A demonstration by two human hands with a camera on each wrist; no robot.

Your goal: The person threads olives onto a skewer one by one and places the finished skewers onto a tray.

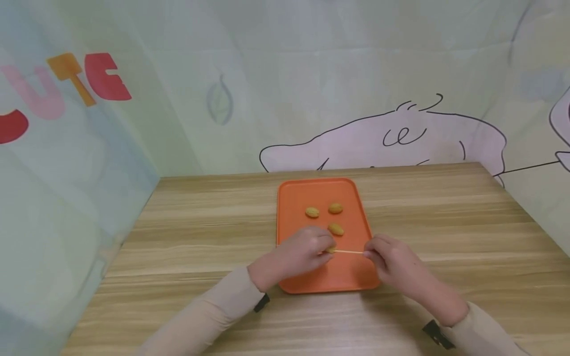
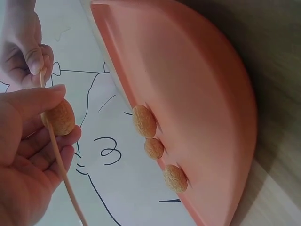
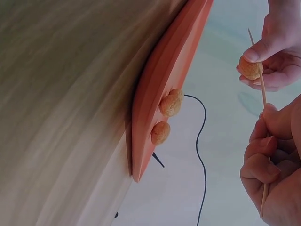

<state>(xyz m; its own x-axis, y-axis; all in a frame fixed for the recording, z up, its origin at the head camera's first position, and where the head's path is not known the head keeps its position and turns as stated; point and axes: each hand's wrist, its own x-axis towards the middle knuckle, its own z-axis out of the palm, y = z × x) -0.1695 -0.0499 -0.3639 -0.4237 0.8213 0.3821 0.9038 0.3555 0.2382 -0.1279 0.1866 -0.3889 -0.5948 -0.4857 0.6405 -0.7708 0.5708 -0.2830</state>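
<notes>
Head view: an orange, rectangular, shallow-rimmed tray (image 1: 329, 190) lies on a wood-grain table (image 1: 213, 222). It contains three tan, wrinkled, oval pieces (image 1: 336, 229): two side by side farther off, one nearer the hands. The left hand (image 1: 300, 252) holds a fourth tan, wrinkled, oval piece (image 1: 330, 250) above the tray. The right hand (image 1: 396, 262), at the tray's right edge, pinches a thin, pale, wooden stick (image 1: 349, 252) that spans the gap between the hands.

Left wrist view: the left thumb and fingers are clamped on the fourth piece, thumb on top. The stick runs across this piece and out toward the camera; whether it pierces the piece cannot be told. The three others sit near the tray's rim as seen here.

Right wrist view: the right fingers are curled together round the stick, its rear end showing below them. The pointed tip stands out beyond the left thumb.
</notes>
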